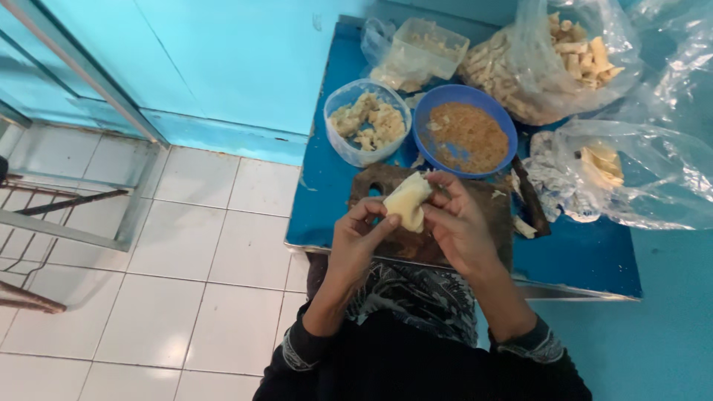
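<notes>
At frame centre, left hand (358,241) and right hand (457,223) both grasp a pale wrapper (407,202) above the board (497,223); even, gentle finger pressure should keep it from tearing.

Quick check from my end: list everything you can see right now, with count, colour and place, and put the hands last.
Pale wrapper piece: one, cream, held in both hands above the board.
Cutting board: one, dark brown wood, on the table under the hands.
Blue bowl: one, holding brown crumbs, behind the board.
Clear round tub: one, holding pale chunks, left of the blue bowl.
Clear square tub: one, at the table's far edge.
Plastic bags: several, clear, holding pale sticks, at the right.
Knife: one, dark, right of the board.
Table: one, blue, against the blue wall.
Floor tiles: white, at the left.
Left hand: gripping the wrapper's left side.
Right hand: gripping its right side.
</notes>
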Tool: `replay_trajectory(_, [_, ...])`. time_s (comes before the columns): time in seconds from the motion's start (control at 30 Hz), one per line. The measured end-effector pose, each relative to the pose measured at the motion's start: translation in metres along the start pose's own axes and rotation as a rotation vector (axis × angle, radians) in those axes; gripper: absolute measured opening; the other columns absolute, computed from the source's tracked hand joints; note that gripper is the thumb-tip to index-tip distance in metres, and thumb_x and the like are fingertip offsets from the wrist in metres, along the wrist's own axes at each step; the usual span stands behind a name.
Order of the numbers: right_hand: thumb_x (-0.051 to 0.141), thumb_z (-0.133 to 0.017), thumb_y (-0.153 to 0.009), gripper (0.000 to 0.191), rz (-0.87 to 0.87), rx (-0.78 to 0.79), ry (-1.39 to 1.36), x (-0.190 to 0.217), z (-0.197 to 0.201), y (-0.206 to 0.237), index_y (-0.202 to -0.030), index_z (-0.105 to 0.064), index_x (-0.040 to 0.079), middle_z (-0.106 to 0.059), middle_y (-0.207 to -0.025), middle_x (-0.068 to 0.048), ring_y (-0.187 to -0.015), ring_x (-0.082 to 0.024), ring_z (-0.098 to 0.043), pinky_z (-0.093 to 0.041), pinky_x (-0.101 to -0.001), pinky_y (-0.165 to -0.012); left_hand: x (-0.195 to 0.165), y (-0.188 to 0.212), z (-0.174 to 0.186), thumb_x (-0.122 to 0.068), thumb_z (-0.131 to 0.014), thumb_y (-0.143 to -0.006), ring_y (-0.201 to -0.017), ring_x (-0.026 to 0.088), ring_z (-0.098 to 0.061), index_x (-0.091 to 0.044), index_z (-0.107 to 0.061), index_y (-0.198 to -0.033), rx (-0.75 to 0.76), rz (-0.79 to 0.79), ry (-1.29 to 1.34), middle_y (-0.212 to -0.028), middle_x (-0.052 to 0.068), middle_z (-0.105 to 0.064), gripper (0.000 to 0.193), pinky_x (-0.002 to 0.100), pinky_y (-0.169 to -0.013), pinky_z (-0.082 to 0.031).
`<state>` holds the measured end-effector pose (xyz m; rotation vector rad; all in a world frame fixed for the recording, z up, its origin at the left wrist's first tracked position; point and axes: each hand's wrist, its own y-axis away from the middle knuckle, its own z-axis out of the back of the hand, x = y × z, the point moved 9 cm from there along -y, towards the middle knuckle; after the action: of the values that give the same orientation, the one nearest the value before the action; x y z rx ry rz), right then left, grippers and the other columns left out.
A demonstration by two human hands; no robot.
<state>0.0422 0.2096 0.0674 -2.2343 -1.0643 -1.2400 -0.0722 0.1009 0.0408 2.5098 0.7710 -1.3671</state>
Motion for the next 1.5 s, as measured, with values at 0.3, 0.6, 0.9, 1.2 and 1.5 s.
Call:
replay_trajectory(0.3, [0.014, -0.083, -0.082, 0.032, 0.906, 0.091, 1.533, 0.066, -0.064, 0.071, -0.111, -0.071, 0.012, -0.061, -0.123, -0.011, -0.111, -0.027, -0.067, -0.055, -0.0396, -0.091, 0.008, -0.008, 0.009, -0.004, -0.072, -0.098, -0.086, 0.007, -0.063, -0.001, -0.069, -0.101, 0.032, 0.092, -0.064, -0.096, 0.002, -0.069, 0.006, 0.023, -0.077, -0.049])
replay_trajectory(0.6, [0.007, -0.081, -0.086, 0.03, 0.623, -0.107, 1.132, 0.034, -0.041, 0.06, -0.113, -0.071, 0.001, -0.073, -0.112, -0.013, -0.089, -0.022, -0.078, -0.063, -0.0321, -0.074, 0.013, 0.017, 0.008, -0.008, -0.068, -0.098, -0.095, 0.016, -0.069, 0.001, -0.063, -0.139, 0.016, 0.206, -0.133, -0.109, 0.009, -0.072, 0.043, 0.032, -0.084, -0.058])
replay_trajectory(0.9, [0.005, -0.071, -0.097, 0.015, 0.419, -0.306, 0.838, -0.001, 0.012, 0.05, -0.111, -0.074, 0.001, -0.078, -0.096, -0.004, -0.087, -0.01, -0.075, -0.061, -0.0263, -0.074, -0.018, 0.023, -0.024, -0.001, -0.076, -0.088, -0.123, 0.02, -0.063, 0.003, -0.048, -0.145, 0.001, -0.084, -0.381, -0.141, 0.015, -0.06, 0.064, 0.032, -0.098, -0.057])
replay_trajectory(1.2, [0.004, -0.068, -0.097, 0.016, -0.039, -0.231, -0.037, -0.042, 0.066, 0.029, -0.112, -0.069, -0.002, -0.073, -0.101, -0.01, -0.09, -0.019, -0.072, -0.061, -0.0348, -0.08, -0.002, 0.014, -0.003, 0.002, -0.072, -0.093, -0.104, 0.014, -0.071, 0.004, -0.065, -0.13, -0.116, 0.023, -0.189, -0.116, 0.012, -0.074, 0.038, 0.027, -0.088, -0.057])
replay_trajectory(1.5, [0.009, -0.073, -0.094, 0.013, 0.629, -0.299, 1.391, 0.042, -0.009, 0.051, -0.106, -0.074, 0.005, -0.072, -0.109, -0.01, -0.1, -0.026, -0.07, -0.057, -0.0369, -0.085, -0.037, 0.03, 0.057, 0.002, -0.07, -0.093, -0.099, 0.017, -0.073, 0.004, -0.064, -0.129, -0.368, -0.061, -0.188, -0.113, 0.014, -0.074, 0.037, 0.03, -0.085, -0.061])
